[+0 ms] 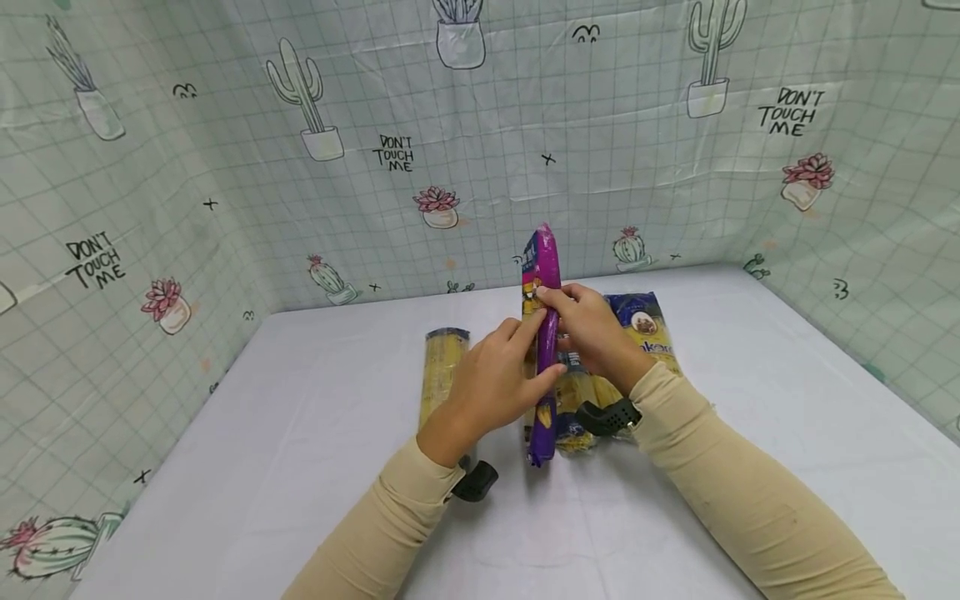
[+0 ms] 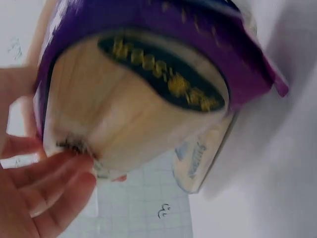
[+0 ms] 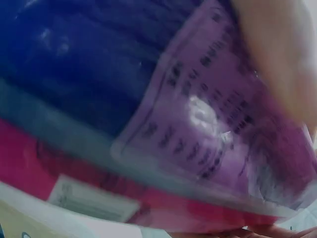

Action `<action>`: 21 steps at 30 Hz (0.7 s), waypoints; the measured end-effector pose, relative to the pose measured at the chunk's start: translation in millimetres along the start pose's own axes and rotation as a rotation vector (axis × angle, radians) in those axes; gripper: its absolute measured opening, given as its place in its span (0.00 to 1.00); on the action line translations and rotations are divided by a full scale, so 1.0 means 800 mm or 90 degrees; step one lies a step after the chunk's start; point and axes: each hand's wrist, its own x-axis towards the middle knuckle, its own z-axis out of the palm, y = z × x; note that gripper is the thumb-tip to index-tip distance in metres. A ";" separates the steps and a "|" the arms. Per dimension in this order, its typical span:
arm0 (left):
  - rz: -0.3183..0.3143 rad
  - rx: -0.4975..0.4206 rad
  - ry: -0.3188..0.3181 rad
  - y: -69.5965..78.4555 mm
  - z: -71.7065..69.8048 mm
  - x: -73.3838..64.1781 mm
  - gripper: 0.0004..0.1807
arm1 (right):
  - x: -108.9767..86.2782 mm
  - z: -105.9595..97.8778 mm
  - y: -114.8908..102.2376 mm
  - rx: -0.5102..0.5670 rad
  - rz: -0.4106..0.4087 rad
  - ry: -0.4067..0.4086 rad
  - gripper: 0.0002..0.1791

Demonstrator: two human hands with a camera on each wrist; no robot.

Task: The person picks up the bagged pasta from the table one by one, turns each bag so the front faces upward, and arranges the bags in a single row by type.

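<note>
A purple and pink plastic packet (image 1: pixel 547 333) stands on end between the two hands, its narrow side toward the head camera. The left hand (image 1: pixel 495 379) holds it from the left, with the thumb at the narrow side. In the left wrist view its fingers (image 2: pixel 64 181) bend against the packet's pale printed front (image 2: pixel 124 104). Higher up, the right hand (image 1: pixel 592 329) grips the packet, thumb on the near edge and other fingers partly hidden behind. Close in the right wrist view are the packet's blue and purple back and a printed text panel (image 3: pixel 198 109).
Left of the packet lies a clear pack of yellow pasta (image 1: pixel 446 358) with a dark top edge. On the right are a blue and yellow pack (image 1: pixel 648 325) and another yellow pack (image 1: pixel 573 396), both partly covered by the right arm. A patterned curtain (image 1: pixel 480 167) stands behind the white table (image 1: pixel 315 433).
</note>
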 end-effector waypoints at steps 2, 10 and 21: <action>-0.011 -0.061 -0.021 -0.005 -0.002 0.002 0.40 | 0.001 -0.001 0.001 0.006 0.003 0.006 0.31; -0.108 -0.226 -0.054 -0.033 0.000 0.001 0.24 | 0.005 -0.002 0.004 0.022 0.016 0.021 0.29; -0.253 -0.504 -0.201 -0.050 0.001 0.001 0.14 | 0.001 -0.004 -0.007 0.030 0.044 0.032 0.29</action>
